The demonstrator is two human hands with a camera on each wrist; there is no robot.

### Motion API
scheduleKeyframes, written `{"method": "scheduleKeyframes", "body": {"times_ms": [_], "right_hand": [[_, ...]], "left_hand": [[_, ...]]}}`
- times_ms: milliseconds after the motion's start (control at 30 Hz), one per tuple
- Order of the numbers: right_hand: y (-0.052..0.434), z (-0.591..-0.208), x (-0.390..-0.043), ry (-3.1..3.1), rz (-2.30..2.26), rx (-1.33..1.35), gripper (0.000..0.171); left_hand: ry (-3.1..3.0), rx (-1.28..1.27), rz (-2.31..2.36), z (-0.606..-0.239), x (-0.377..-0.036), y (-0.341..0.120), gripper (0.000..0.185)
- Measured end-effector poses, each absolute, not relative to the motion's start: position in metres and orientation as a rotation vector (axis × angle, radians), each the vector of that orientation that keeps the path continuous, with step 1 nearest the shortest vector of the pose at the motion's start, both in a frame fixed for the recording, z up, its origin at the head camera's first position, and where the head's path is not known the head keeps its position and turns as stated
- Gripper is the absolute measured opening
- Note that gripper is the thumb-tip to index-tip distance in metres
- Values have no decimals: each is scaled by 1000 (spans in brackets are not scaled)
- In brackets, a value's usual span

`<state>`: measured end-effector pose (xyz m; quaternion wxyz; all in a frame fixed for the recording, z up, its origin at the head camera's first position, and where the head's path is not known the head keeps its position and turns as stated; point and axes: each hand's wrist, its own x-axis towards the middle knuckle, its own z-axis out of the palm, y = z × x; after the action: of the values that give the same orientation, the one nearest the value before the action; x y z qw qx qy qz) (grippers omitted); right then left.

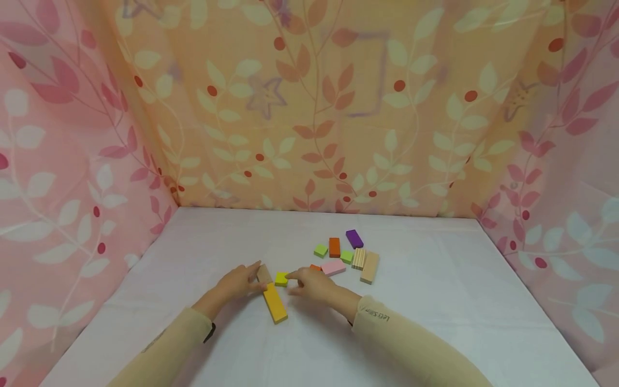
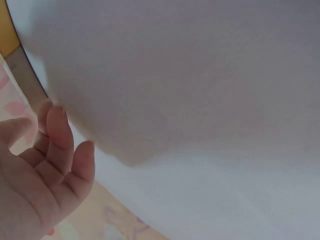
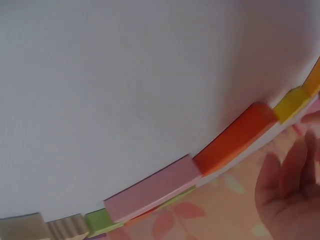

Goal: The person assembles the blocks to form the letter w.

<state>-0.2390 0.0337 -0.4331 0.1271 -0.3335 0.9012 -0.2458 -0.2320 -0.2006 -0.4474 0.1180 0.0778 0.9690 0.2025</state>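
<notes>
My left hand (image 1: 238, 281) holds a plain wooden block (image 1: 264, 273) between thumb and fingers. That block's near end meets a long yellow-orange block (image 1: 275, 303), the two lying in one line. In the left wrist view, curled fingers (image 2: 59, 131) reach the wooden block (image 2: 27, 80). A small bright yellow block (image 1: 281, 279) lies just right of the wooden one. My right hand (image 1: 315, 286) has its index fingertip at the yellow block's right side, thumb apart below. Partly hidden behind that hand is an orange block (image 3: 237, 137).
Beyond the right hand lie a pink block (image 1: 333, 267), two light green blocks (image 1: 321, 251), a red-orange block (image 1: 335, 247), a purple block (image 1: 354, 238), a striped block (image 1: 359, 258) and another wooden block (image 1: 369, 267). Floral cloth (image 1: 309, 134) walls the white table (image 1: 435, 279).
</notes>
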Motion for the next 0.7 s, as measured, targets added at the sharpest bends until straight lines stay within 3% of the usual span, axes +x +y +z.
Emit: {"method": "scheduleKeyframes", "body": {"times_ms": [367,700], "right_hand": [[23,-451,-265,2863,-475,-930,47],[6,-455,-270,2867,-396,-861,41]], "left_hand": [[2901,169,403,-451,-219,-192,79],[2954,139,382,-449,-218,-188,75]]}}
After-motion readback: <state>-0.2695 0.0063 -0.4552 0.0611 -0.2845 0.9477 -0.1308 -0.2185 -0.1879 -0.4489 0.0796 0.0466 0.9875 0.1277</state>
